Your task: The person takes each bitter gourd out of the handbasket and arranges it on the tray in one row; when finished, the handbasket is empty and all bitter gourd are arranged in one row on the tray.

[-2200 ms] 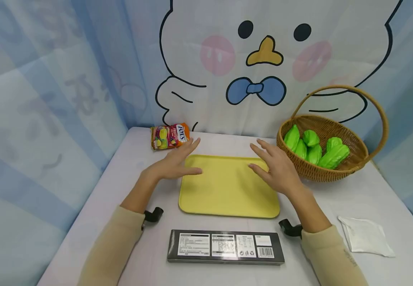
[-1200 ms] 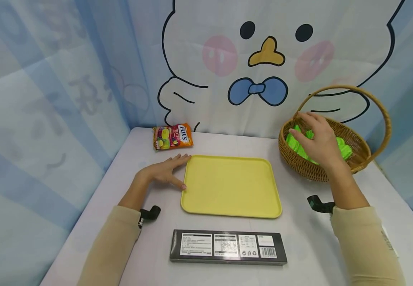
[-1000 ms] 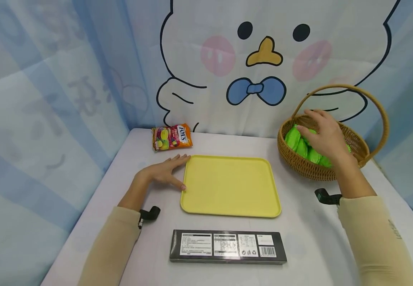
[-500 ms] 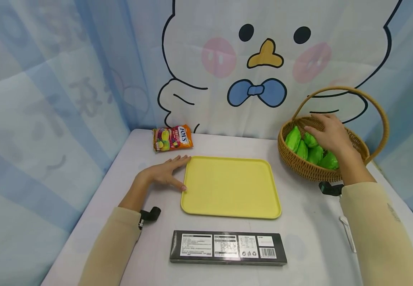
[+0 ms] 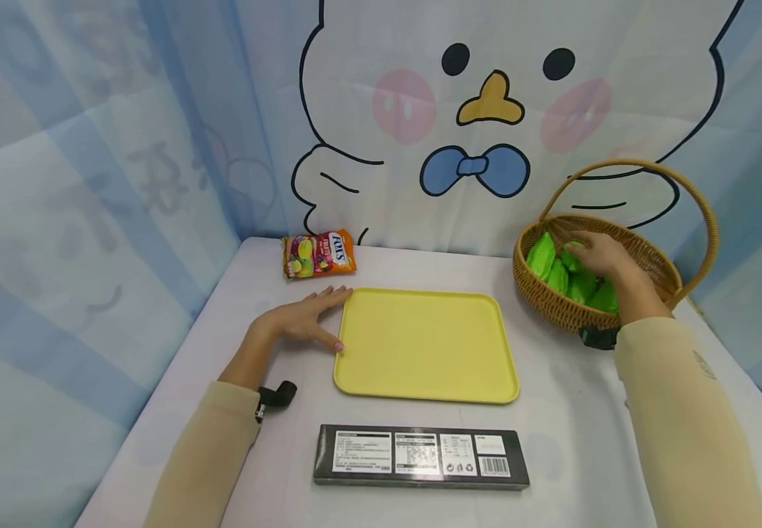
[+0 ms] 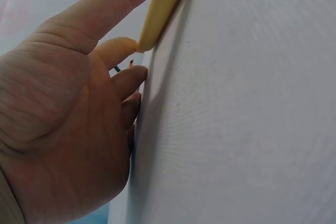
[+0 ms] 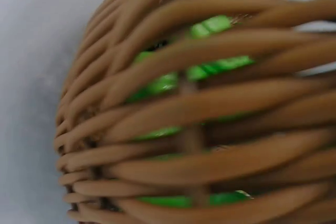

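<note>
1. Several bright green, ridged, elongated vegetables [image 5: 557, 277] lie together inside an oval brown woven wicker basket [image 5: 555, 315] with a tall arched handle, at the right rear of the white-covered table [image 5: 281, 484].
2. One bare right hand [image 5: 606, 257] reaches down into that basket, its thumb side at the upper green pieces. Whether its fingers are clamped on one cannot be told: the right wrist view is filled by blurred wicker, with green showing through the gaps.
3. The left hand [image 5: 300, 317] rests at the left side of a flat yellow rectangular tray [image 5: 427, 345] with rounded corners. Its fingers are extended, with the thumb spread well apart from them; thumb and index finger reach the tray's edge.
4. Nearer the person, just beside the tray, lies a long black rectangular box [image 5: 422, 456] with white printed label panels and a barcode.
5. Beyond the tray's far left corner sits a small orange-and-purple candy bag with fruit pictures [image 5: 318, 254], near the pale blue-and-white curtain [image 5: 367, 88] printed with a cartoon character.
6. Both arms wear beige sleeves [image 5: 678, 396].
</note>
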Available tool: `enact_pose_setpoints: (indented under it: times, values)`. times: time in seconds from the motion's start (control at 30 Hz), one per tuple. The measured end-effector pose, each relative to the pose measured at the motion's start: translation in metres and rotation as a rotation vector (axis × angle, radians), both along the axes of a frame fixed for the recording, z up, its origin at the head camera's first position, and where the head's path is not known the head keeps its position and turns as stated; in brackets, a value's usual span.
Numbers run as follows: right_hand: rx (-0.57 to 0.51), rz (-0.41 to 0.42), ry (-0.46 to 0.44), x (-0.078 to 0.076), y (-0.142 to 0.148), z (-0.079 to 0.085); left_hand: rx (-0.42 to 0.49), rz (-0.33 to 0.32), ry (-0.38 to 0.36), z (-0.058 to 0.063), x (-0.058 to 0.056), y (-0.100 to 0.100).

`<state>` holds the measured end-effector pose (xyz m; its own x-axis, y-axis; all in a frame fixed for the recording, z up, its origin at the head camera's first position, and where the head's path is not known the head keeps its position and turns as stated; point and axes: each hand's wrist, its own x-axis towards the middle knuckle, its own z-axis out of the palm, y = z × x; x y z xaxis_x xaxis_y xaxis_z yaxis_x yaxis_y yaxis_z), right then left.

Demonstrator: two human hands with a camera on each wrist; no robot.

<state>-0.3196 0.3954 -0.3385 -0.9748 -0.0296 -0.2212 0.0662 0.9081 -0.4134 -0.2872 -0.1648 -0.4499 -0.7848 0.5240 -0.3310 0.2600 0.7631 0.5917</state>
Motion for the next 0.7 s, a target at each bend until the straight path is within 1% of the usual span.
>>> enact_pose_setpoints:
  times: [0.23, 0.47, 0.7]
  values:
    - [0.020, 0.043, -0.013, -0.0015, 0.0004, -0.0059, 0.006, -0.001, 0.005, -0.0006, -0.0003, 0.0003]
    - [0.015, 0.012, -0.052, 0.0000, 0.0011, -0.0041, 0.002, -0.003, 0.003, -0.0004, -0.0002, -0.0006]
    - [0.012, -0.001, -0.037, 0.0022, 0.0023, -0.0035, 0.009, 0.002, -0.002, -0.0017, -0.0013, 0.0007]
